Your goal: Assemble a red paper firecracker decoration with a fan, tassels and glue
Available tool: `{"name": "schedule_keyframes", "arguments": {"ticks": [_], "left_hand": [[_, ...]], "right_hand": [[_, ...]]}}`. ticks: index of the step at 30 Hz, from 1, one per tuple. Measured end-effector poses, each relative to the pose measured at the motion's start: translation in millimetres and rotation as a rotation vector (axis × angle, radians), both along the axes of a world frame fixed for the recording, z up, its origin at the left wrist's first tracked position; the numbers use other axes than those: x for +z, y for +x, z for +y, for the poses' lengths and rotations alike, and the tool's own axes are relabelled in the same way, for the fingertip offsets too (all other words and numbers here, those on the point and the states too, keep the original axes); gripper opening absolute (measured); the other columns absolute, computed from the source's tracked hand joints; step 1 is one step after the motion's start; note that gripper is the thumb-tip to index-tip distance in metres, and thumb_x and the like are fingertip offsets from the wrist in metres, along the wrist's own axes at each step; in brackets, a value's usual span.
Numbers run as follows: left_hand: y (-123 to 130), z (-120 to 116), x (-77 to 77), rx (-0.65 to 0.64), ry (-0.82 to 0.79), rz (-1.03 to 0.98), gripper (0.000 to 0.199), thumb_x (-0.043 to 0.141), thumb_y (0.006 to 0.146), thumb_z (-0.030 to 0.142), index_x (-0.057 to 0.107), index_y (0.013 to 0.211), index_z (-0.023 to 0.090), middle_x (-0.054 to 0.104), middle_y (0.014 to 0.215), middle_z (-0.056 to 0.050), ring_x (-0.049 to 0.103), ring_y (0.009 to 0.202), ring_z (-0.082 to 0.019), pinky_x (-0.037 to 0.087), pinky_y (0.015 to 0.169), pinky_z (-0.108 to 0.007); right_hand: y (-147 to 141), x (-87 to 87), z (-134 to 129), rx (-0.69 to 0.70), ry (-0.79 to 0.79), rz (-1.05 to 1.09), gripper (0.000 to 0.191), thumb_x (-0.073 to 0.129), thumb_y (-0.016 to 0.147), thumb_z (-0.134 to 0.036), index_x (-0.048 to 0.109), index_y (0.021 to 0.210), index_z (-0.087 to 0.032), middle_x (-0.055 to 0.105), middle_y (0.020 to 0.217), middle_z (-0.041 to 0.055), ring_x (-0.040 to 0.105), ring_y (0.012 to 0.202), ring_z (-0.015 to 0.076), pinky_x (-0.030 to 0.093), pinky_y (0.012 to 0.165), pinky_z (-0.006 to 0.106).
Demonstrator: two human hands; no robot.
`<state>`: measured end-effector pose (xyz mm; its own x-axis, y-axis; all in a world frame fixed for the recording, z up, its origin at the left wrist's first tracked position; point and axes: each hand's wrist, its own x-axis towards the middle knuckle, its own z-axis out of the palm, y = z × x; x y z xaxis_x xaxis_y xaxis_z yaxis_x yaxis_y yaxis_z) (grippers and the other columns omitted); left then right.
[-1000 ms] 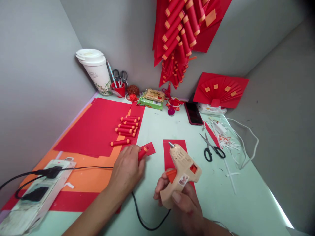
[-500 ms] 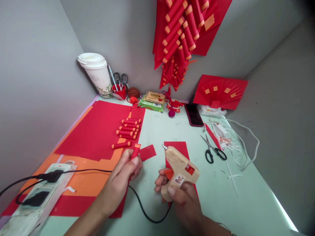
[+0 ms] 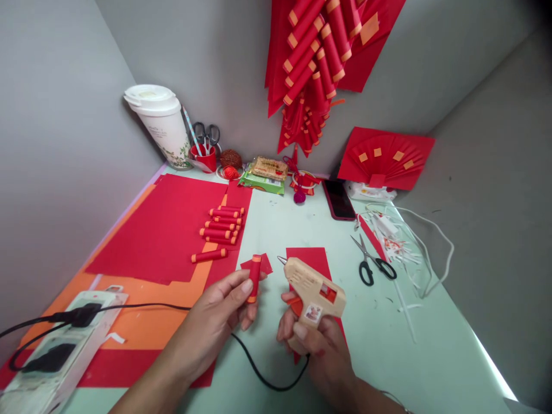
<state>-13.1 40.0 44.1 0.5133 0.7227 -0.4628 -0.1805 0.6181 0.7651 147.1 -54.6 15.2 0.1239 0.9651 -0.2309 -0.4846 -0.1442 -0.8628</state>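
Between the thumb and fingers of my left hand stands a red paper tube with orange bands at its ends, held nearly upright. My right hand is wrapped around the handle of a beige glue gun, its metal nozzle pointing up and left towards the tube, a short gap apart. Behind the tube lies a small red paper piece. Under the glue gun is a red paper strip, partly hidden. Several similar red tubes lie in a pile beyond my left hand, with one set apart nearer me.
Red sheets over orange paper cover the left side. A power strip sits front left, with the black cord running below my hands. Scissors, paper scraps and a phone lie right. A white cup stands at back left.
My left hand has moved right, nearer the nozzle, and the tube in it has turned more upright with its lower band now showing. The glue gun has shifted only slightly.
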Motion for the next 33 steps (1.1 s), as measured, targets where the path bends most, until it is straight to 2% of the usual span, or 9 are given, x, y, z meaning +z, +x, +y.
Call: {"name": "schedule_keyframes", "arguments": {"ticks": [5,11,14,19,25,33], "left_hand": [[3.6,-2.2,-1.8,0.045,-0.088,-0.034,0.020,0.073,0.086,0.034,0.063,0.093,0.018,0.065,0.084,-0.001,0.056,0.061,-0.008,0.044,0.055,-0.019],[9.0,-3.6,2.0,0.054,-0.123,-0.024,0.025,0.078,0.081,0.034,0.064,0.091,0.015,0.065,0.082,-0.002,0.055,0.058,-0.007,0.045,0.051,-0.017],[9.8,-3.2,1.6,0.063,-0.123,-0.025,0.024,0.077,0.082,0.033,0.064,0.089,0.014,0.066,0.081,-0.002,0.053,0.056,-0.006,0.043,0.049,-0.016],[8.4,-2.2,0.5,0.078,-0.130,-0.036,0.025,0.079,0.080,0.034,0.066,0.086,0.014,0.066,0.080,-0.002,0.054,0.056,-0.006,0.044,0.049,-0.017],[9.0,-1.5,0.6,0.094,-0.145,-0.047,0.025,0.081,0.079,0.034,0.066,0.084,0.013,0.066,0.080,-0.003,0.054,0.056,-0.006,0.044,0.049,-0.017],[8.6,-0.9,-1.0,0.083,-0.153,-0.063,0.023,0.078,0.081,0.033,0.067,0.083,0.013,0.067,0.080,-0.004,0.055,0.055,-0.006,0.045,0.049,-0.016]], "right_hand": [[1.7,-4.7,-0.8,0.054,-0.038,-0.064,0.038,0.066,0.086,-0.050,0.067,0.069,-0.016,0.058,0.063,0.0030,0.044,0.057,0.0134,0.036,0.055,0.028],[6.9,-8.4,0.3,0.048,-0.014,-0.066,0.034,0.066,0.088,-0.050,0.068,0.089,-0.015,0.060,0.067,0.0022,0.042,0.053,0.0116,0.038,0.054,0.027],[6.9,-8.7,-0.8,0.030,-0.061,-0.075,0.034,0.065,0.089,-0.049,0.067,0.087,-0.015,0.060,0.068,0.0023,0.041,0.053,0.0114,0.036,0.053,0.027],[4.0,-5.5,-0.9,0.018,-0.127,-0.088,0.040,0.066,0.088,-0.052,0.066,0.103,-0.016,0.058,0.068,0.0009,0.043,0.058,0.0128,0.036,0.054,0.026],[3.1,-2.9,1.5,0.024,-0.111,-0.112,0.036,0.066,0.088,-0.052,0.065,0.093,-0.016,0.058,0.068,0.0011,0.042,0.057,0.0121,0.035,0.052,0.025],[2.1,-2.2,1.2,0.008,-0.086,-0.113,0.036,0.064,0.090,-0.051,0.063,0.099,-0.017,0.059,0.069,0.0009,0.047,0.062,0.0137,0.038,0.056,0.026]]}}
